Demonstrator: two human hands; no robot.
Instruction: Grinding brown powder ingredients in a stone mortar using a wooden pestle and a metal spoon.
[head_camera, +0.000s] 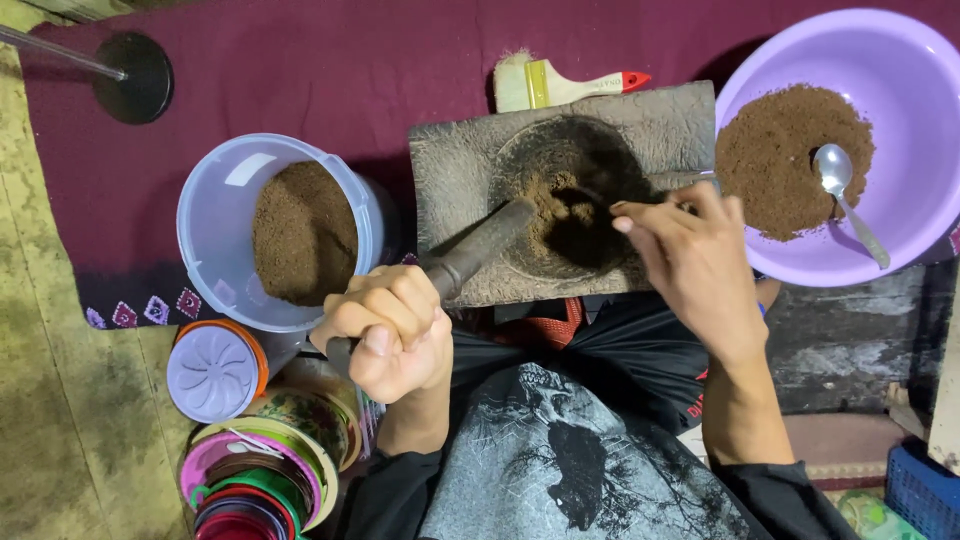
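Brown powder fills the pale blue tub (285, 230) at far left, above a stack of coloured lids (255, 480). My left hand (385, 330) is clenched around the dark pestle (480, 250), its tip resting in the stone mortar (570, 190). My right hand (685, 255) pinches a thin tool (600, 197) over the powder there. Farther right, a spoon (845, 195) lies in the purple basin (900, 50).
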